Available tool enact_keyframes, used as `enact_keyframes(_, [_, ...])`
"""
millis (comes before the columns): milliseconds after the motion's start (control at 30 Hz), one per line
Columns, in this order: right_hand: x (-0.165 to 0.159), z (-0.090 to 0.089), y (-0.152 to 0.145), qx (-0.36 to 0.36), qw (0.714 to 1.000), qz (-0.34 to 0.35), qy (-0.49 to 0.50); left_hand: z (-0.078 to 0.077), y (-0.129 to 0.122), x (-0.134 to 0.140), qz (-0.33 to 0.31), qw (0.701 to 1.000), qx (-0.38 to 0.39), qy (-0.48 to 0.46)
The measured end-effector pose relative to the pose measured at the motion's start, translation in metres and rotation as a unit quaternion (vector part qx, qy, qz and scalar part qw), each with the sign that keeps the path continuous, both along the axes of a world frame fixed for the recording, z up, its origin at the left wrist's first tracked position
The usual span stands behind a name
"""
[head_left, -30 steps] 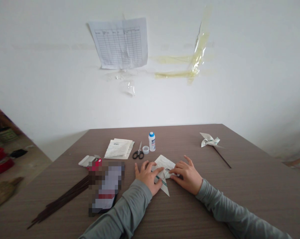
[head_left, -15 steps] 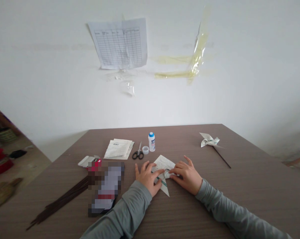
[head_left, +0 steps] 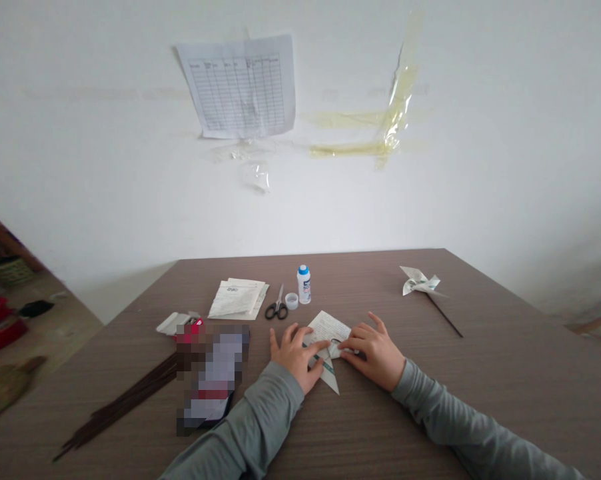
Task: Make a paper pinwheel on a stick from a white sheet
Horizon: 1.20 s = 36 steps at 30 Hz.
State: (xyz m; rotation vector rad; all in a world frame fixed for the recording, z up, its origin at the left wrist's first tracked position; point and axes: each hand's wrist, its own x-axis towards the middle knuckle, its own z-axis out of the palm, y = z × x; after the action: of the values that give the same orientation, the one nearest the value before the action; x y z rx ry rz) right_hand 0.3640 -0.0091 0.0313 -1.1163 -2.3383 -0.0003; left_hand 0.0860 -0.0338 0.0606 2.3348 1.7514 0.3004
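Note:
A piece of printed paper [head_left: 329, 326], partly folded, with a green-striped point toward me, lies on the table between my hands. My left hand [head_left: 297, 357] rests on its left side, fingers spread, thumb and forefinger touching the sheet. At the right side, my right hand [head_left: 375, 350] pinches a folded-in flap near the middle, thumb and forefinger together and one finger raised. My fingers cover parts of the paper. Farther right lies a paper pinwheel [head_left: 420, 283] on a thin dark stick.
Behind my hands are a white bottle with a blue cap [head_left: 304, 285], a small round container [head_left: 291, 301] and scissors [head_left: 277, 307]. To the left are stacked papers [head_left: 237, 299], an opened small box [head_left: 178, 324], dark sticks [head_left: 120, 408] and a blurred-out phone-like device [head_left: 215, 377].

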Motion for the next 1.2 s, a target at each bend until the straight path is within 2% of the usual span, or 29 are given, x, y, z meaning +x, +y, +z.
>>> enact_keyframes(333, [0.0002, 0.0014, -0.0004, 0.018, 1.0, 0.012, 0.004, 0.0015, -0.0014, 0.0013, 0.008, 1.0, -0.006, 0.0])
enact_keyframes(567, [-0.0005, 0.0024, -0.0021, -0.002, 1.0, -0.002, 0.008, 0.001, -0.0023, 0.0028, 0.005, 1.0, 0.001, -0.005])
enact_keyframes(733, [-0.0009, 0.0034, -0.0022, -0.005, 1.0, 0.001, 0.01, 0.0019, -0.0054, 0.0048, 0.013, 0.999, 0.03, -0.001])
enact_keyframes(967, [-0.0006, 0.0018, -0.0022, -0.012, 1.0, -0.005, 0.005, 0.0047, -0.0006, 0.001, 0.001, 1.0, -0.018, -0.002])
enact_keyframes(1200, [0.0005, -0.0019, 0.0006, 0.004, 1.0, 0.01, -0.001, -0.0032, -0.0047, 0.0024, 0.01, 0.999, 0.031, 0.004])
